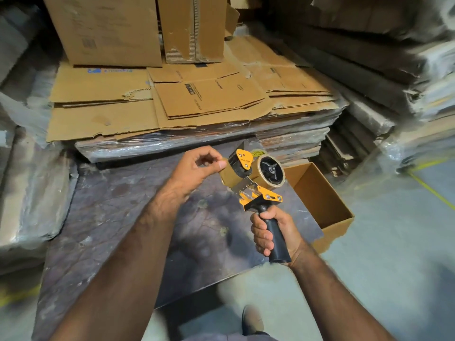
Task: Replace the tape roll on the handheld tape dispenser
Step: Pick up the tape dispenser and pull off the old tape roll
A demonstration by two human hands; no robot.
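Observation:
My right hand (270,232) grips the black handle of the yellow and black tape dispenser (256,190), held upright in front of me. A brown tape roll (270,172) sits on the dispenser's black hub. A strip of brown tape (227,177) runs from the roll past the black roller at the front. My left hand (197,168) pinches the free end of that strip between thumb and fingers, just left of the roller.
An open, empty cardboard box (320,205) stands on the floor right of the dispenser. A dark sheet (123,230) lies under my arms. Flattened cartons (172,102) are stacked on a wrapped pallet ahead, with upright boxes (105,30) behind. My shoe (252,318) is below.

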